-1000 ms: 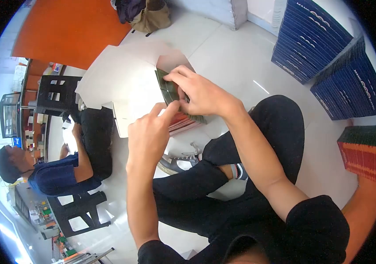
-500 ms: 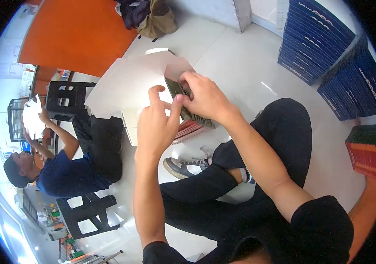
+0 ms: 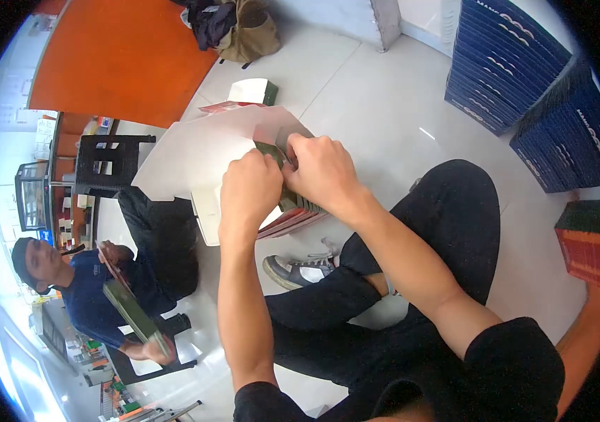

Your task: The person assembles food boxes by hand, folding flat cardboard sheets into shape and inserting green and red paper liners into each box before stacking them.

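Observation:
A large pale card sheet [image 3: 194,144] spreads out in front of me, with a dark green folded panel [image 3: 269,150] and a pinkish flap along its near right side. My left hand [image 3: 250,186] has its fingers curled in at the green panel's edge, fingertips mostly hidden. Close beside it, my right hand [image 3: 324,165] pinches the same panel, thumb and fingers pressed together. Below the hands, a stack of folded green and red card pieces [image 3: 293,224] fans out. A cream card face [image 3: 207,214] shows at the stack's left.
At left, a seated co-worker [image 3: 113,281] holds a long green card piece [image 3: 133,309]. Black stools [image 3: 113,163] stand there. An orange panel [image 3: 117,56] and a bag [image 3: 250,35] lie beyond; a cream-and-green box [image 3: 252,91] sits behind the sheet. Blue stacks [image 3: 504,67] and a red-green stack [image 3: 584,239] line the right.
My left hand's fingers have gone from spread to curled in against the green panel. The sheet has shifted slightly, uncovering the box behind. The co-worker has turned and now holds a green piece.

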Motion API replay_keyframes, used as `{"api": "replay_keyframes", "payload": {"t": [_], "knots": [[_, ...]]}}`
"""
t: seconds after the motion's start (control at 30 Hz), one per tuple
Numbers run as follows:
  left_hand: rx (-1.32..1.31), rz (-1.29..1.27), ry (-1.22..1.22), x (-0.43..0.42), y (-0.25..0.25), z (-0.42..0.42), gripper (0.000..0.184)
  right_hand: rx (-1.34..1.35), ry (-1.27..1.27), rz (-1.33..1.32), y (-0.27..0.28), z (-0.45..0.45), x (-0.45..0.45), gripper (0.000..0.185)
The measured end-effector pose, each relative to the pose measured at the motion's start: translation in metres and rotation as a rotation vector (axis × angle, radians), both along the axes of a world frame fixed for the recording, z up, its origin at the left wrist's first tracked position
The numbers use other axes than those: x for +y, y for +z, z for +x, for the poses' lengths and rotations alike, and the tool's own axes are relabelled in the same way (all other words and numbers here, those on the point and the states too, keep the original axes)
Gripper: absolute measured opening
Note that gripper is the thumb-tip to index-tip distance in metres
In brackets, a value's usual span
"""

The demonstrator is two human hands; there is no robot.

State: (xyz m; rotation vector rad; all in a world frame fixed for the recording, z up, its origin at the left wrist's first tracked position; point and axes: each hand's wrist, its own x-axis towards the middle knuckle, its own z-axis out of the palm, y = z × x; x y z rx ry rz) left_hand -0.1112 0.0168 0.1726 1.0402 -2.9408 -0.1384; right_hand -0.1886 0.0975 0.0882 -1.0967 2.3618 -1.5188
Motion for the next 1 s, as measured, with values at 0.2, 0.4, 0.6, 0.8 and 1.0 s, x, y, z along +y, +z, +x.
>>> {"api": "replay_keyframes", "payload": {"t": [0.2,0.4,0.6,0.8,1.0], "knots": [[-0.063,0.062,-0.103,-0.013,-0.017,0.002,0.036,0.013,-0.002,-0.029,-0.011,0.0,-0.005,0.013],[-0.029,0.311,0.07,-0.01,-0.012,0.001,0.046,-0.131,0.141,-0.088,-0.009,-0.014,0.004,0.016],[0.393,-0.422,0.261,-0.051,-0.008,0.072,0.045,-0.106,0.166,-0.038,-0.002,-0.012,0.007,0.022],[0.107,0.005,0.388,-0.086,-0.035,0.112,0.049,-0.025,0.087,-0.155,0.013,0.016,0.001,0.03],[0.046,0.01,0.323,-0.078,-0.042,0.106,0.043,0.01,0.114,-0.136,0.005,-0.001,-0.001,0.029]]}}
